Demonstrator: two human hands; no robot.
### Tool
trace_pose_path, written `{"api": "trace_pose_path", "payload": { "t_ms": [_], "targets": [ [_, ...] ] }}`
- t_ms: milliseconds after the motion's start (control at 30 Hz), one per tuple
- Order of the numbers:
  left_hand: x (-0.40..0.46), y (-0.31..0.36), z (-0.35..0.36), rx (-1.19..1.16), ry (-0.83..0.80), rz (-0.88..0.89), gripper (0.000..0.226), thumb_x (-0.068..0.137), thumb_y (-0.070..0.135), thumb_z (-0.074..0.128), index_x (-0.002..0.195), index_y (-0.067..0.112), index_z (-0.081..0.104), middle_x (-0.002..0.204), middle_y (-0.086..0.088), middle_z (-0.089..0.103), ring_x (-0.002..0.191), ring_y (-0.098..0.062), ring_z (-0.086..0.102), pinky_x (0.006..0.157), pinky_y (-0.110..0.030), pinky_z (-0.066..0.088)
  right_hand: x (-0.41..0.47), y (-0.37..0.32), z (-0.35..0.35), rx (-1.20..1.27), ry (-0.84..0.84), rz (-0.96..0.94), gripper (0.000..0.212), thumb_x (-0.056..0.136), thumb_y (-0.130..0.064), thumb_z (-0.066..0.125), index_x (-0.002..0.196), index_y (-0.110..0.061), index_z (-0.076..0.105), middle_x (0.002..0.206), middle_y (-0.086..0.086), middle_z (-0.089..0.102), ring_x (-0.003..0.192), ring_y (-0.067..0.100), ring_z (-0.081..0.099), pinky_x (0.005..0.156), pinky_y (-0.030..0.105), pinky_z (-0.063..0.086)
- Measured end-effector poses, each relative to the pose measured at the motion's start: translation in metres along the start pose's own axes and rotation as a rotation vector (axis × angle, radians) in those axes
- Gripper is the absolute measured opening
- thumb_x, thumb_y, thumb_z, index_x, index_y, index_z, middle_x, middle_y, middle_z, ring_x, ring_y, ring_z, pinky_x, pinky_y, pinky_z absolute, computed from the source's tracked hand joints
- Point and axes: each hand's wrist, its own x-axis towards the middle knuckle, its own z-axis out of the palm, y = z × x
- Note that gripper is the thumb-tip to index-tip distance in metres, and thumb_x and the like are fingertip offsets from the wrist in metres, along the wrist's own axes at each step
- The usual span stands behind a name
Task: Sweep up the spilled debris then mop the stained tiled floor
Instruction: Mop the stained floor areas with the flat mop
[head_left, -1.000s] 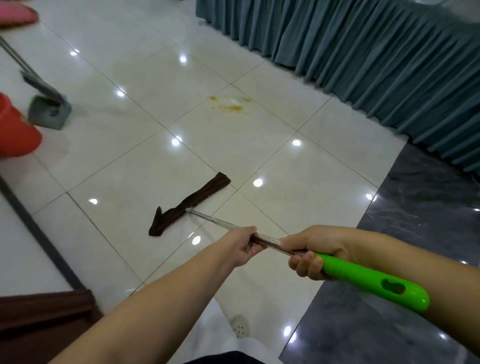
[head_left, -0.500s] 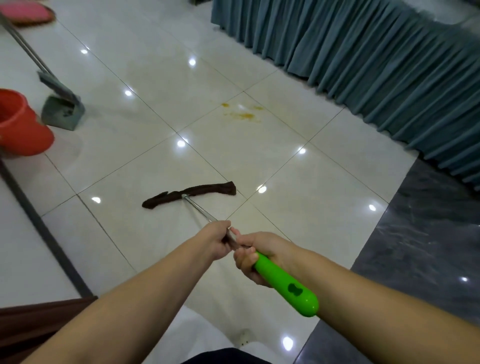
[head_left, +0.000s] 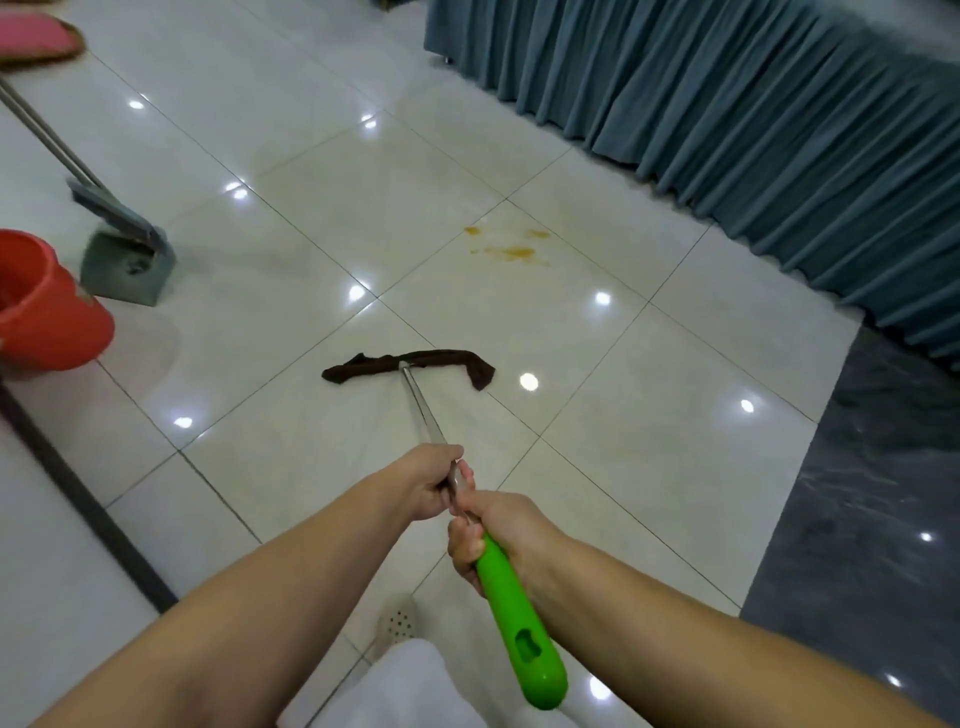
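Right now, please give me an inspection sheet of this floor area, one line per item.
Surface: glossy white tiled floor; orange-yellow stain not yet mopped.
Job's things: mop with dark brown cloth head flat on the tiles, short of the stain; grey dustpan standing idle.
Clutter: red plastic bucket; pink mat.
Grippers: left hand on metal shaft, right hand on green handle.
Cables: nothing seen.
Surroundings: teal pleated curtain; dark marble strip.
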Motion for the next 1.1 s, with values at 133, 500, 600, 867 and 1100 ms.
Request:
{"api": "trace_pose_path", "payload": {
  "t_ms": [133, 500, 600, 867, 1100],
  "targets": [
    [0.013, 0.023, -0.004, -0.006, -0.023, 0.002, 0.026, 0.100, 0.012, 0.040, 0.075, 0.006, 0.042, 0.059, -0.008, 0.040, 0.047, -0.016, 0.040, 0.035, -0.016, 0.043, 0.009, -0.015, 0.016, 0.023, 0.008, -0.018, 0.016, 0.093, -0.013, 0.055, 0.079, -0.011, 0.049, 0.047, 0.004, 0.041, 0.025, 0.008, 0.034, 0.027, 0.010, 0.028],
    [0.033, 0.065, 0.031, 0.075, -0.058, 0.040, 0.027, 0.099, 0.009, 0.038, 0.072, 0.007, 0.042, 0.060, -0.009, 0.038, 0.049, -0.017, 0.038, 0.034, -0.017, 0.042, 0.014, -0.063, 0.017, 0.068, 0.015, -0.084, 0.018, 0.092, -0.005, 0.050, 0.075, -0.007, 0.046, 0.047, 0.006, 0.041, 0.025, 0.008, 0.034, 0.027, 0.010, 0.028],
    [0.039, 0.087, 0.057, 0.085, -0.075, 0.059, 0.026, 0.099, 0.009, 0.037, 0.073, 0.007, 0.042, 0.061, -0.008, 0.038, 0.051, -0.016, 0.037, 0.034, -0.016, 0.042, 0.014, -0.093, 0.015, 0.080, 0.000, -0.121, 0.019, 0.092, -0.005, 0.048, 0.074, -0.007, 0.044, 0.049, 0.006, 0.039, 0.025, 0.009, 0.033, 0.028, 0.010, 0.028],
    [0.063, 0.164, 0.161, 0.113, -0.085, 0.151, 0.034, 0.101, 0.011, 0.035, 0.068, 0.008, 0.039, 0.058, -0.007, 0.035, 0.049, -0.015, 0.035, 0.033, -0.013, 0.039, 0.007, -0.209, -0.010, 0.115, -0.055, -0.205, 0.012, 0.095, -0.008, 0.048, 0.083, -0.006, 0.049, 0.044, 0.005, 0.040, 0.026, 0.009, 0.034, 0.029, 0.010, 0.029],
    [0.096, 0.223, 0.252, 0.093, -0.106, 0.150, 0.031, 0.101, 0.013, 0.037, 0.070, 0.008, 0.040, 0.058, -0.005, 0.037, 0.045, -0.014, 0.036, 0.033, -0.015, 0.040, 0.005, -0.314, -0.042, 0.114, -0.047, -0.229, 0.013, 0.095, -0.011, 0.050, 0.082, -0.007, 0.049, 0.050, 0.005, 0.040, 0.027, 0.008, 0.035, 0.029, 0.010, 0.029]
  ]
}}
